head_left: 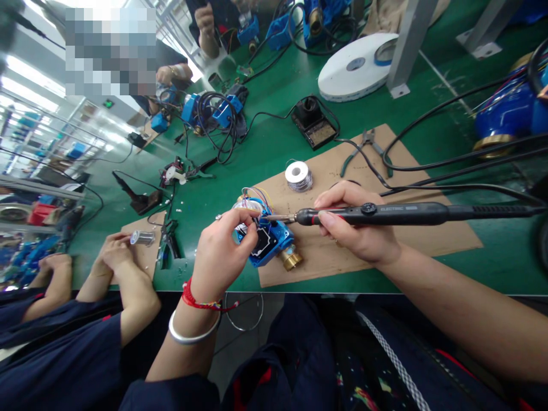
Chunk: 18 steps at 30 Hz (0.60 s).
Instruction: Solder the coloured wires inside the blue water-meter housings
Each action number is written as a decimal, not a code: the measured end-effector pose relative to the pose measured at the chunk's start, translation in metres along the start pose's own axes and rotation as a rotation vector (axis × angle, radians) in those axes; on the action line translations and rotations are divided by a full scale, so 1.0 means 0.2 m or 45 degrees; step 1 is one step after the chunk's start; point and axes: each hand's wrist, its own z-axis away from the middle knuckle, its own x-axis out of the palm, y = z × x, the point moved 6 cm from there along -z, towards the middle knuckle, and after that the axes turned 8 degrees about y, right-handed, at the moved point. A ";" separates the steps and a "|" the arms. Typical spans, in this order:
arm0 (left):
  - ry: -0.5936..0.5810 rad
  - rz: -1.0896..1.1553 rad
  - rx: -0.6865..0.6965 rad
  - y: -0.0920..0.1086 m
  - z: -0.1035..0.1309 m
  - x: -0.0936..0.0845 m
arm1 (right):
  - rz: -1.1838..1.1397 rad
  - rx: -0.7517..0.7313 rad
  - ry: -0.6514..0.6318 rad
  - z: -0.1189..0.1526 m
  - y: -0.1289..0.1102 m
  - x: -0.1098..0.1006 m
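Holds a black soldering iron (402,214) in the right hand (357,231), with a closed grip around its front end and its tip pointed at the wires (257,198) of a blue housing (281,234). Pinches among those wires with the left hand (222,245) in a narrow grip, just beside the tip, around a strand too fine to make out. Has the housing over the left edge of a cardboard sheet (325,260) on the green tabletop (257,148), with its brass fitting (291,260) facing the near side. Has a solder spool (298,176) near the housing on the cardboard, green-handled cutters (369,138) farther right, and an iron stand (309,117) beyond the cardboard. Shows at left a co-worker's hands (117,249) by another spool (142,237)
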 end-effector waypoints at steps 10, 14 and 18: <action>-0.017 0.037 -0.008 0.01 0.00 0.00 | 0.094 0.052 -0.099 -0.01 0.00 0.02; -0.018 0.036 -0.007 0.00 0.00 0.00 | 0.105 0.043 -0.110 -0.01 -0.01 0.03; -0.026 0.035 -0.010 0.00 0.00 0.00 | 0.111 0.045 -0.116 -0.01 0.00 0.03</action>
